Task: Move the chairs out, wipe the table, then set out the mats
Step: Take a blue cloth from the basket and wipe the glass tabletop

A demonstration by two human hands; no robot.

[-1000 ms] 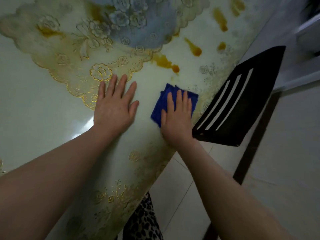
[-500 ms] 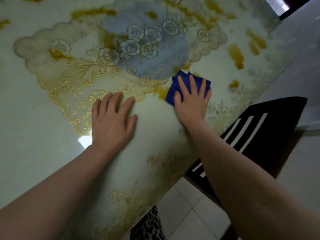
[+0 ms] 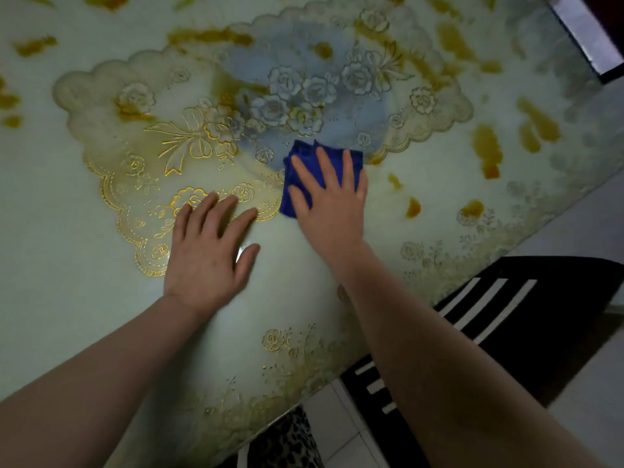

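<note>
A pale glossy table (image 3: 67,265) with a gold and blue flower pattern fills most of the view. Yellow-brown smears (image 3: 486,153) dot its right and far parts. My right hand (image 3: 332,201) lies flat, fingers straight, pressing a folded blue cloth (image 3: 314,163) onto the table at the edge of the scalloped flower motif. My left hand (image 3: 209,251) rests flat on the table just left of it, fingers spread. A black chair back with white slats (image 3: 526,319) stands off the table's right edge, partly behind my right forearm.
White floor tiles (image 3: 341,420) show below the table's near edge, beside a leopard-print garment (image 3: 290,444). A dark object with a pale face (image 3: 587,32) sits at the top right corner beyond the table.
My right hand has pushed the blue cloth away from the table edge and leftwards onto the flower motif, over the smears it crossed. My left hand stays flat beside it. The view has shifted further over the table.
</note>
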